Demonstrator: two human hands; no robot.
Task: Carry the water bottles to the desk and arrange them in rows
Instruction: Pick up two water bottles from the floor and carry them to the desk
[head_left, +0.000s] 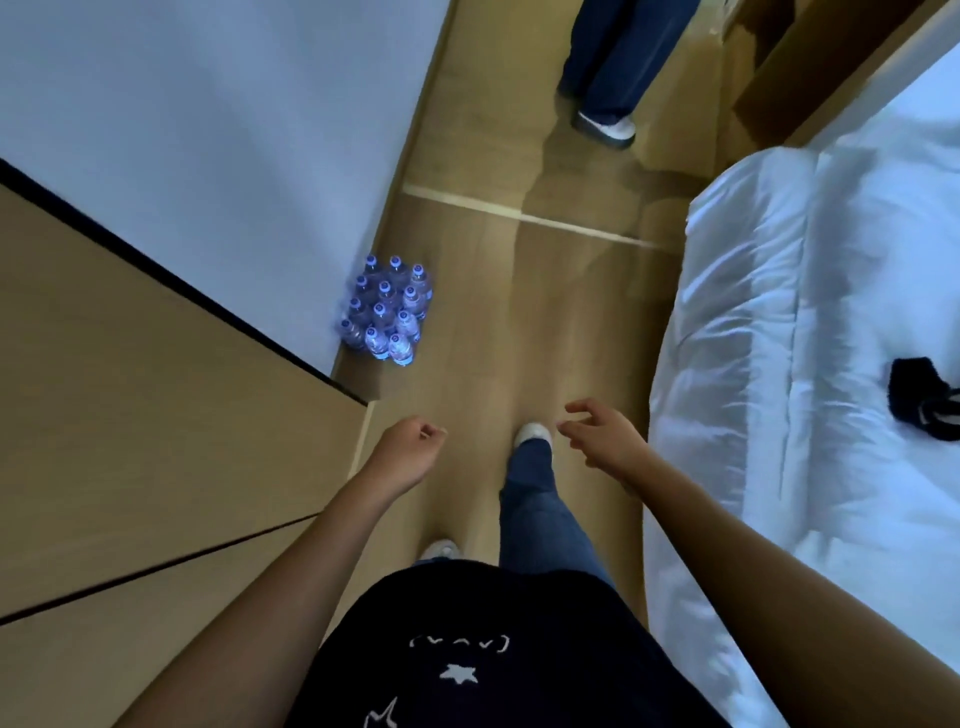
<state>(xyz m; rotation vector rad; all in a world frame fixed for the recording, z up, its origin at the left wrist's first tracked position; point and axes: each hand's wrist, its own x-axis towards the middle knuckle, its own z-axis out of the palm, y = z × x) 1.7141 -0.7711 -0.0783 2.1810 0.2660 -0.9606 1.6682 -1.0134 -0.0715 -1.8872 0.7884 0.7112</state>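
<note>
Blue-capped water bottles (387, 312) stand packed together on the wooden floor (519, 322), against the white wall (234, 130) at far left. Nearer, the left hand (410, 454) hangs loosely curled and the right hand (602, 436) spreads relaxed fingers, both holding nothing, beside the white bed (810, 312).

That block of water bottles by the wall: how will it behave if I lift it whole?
The block of water bottles looks full and tightly packed, so probably heavy. Whether wrap binds it is unclear; loose bottles could tip. Both hands are empty, so likely use both.
</note>
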